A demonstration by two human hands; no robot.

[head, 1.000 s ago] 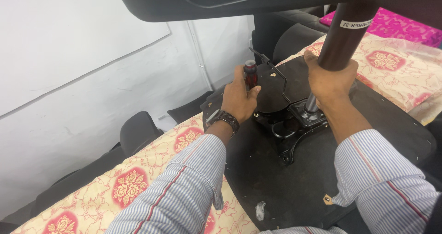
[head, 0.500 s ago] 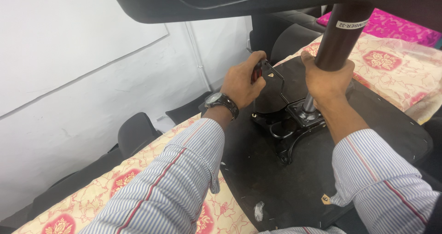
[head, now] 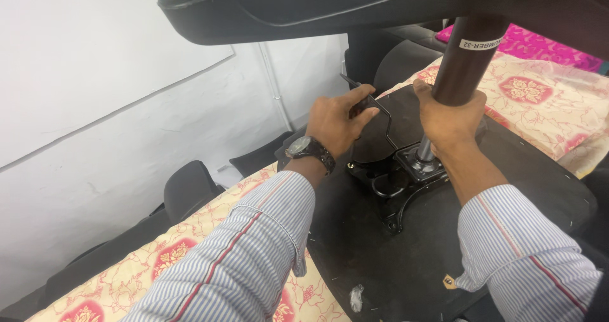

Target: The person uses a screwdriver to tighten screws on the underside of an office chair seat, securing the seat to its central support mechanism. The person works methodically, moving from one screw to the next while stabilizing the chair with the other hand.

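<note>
Head view: a person in a striped shirt worked over an upturned chair seat (head: 444,233), its dark underside facing up on a table spread with a floral cloth (head: 190,246). The right hand (head: 447,116) was clenched around the brown gas cylinder (head: 466,62), low on the tube, apparently to keep the column steady and upright in the black metal mechanism (head: 406,176) bolted to the middle of the seat. The left hand (head: 336,119), a wristwatch (head: 307,149) on its wrist, was closed on the thin bent lever (head: 384,116), fingers pinching its upper end just beside the cylinder; the rod ran down from the hand toward the mechanism, so the grip looked placed to work or seat the lever there. The two hands sat near each other, not touching. Overhead, the chair's dark base (head: 355,5) filled the top of the frame, carried on the cylinder's upper end. A small crumpled scrap (head: 356,296) lay on the seat near its front edge. Other dark chair parts (head: 187,186) stood by the white wall (head: 95,106), beside the table.
</note>
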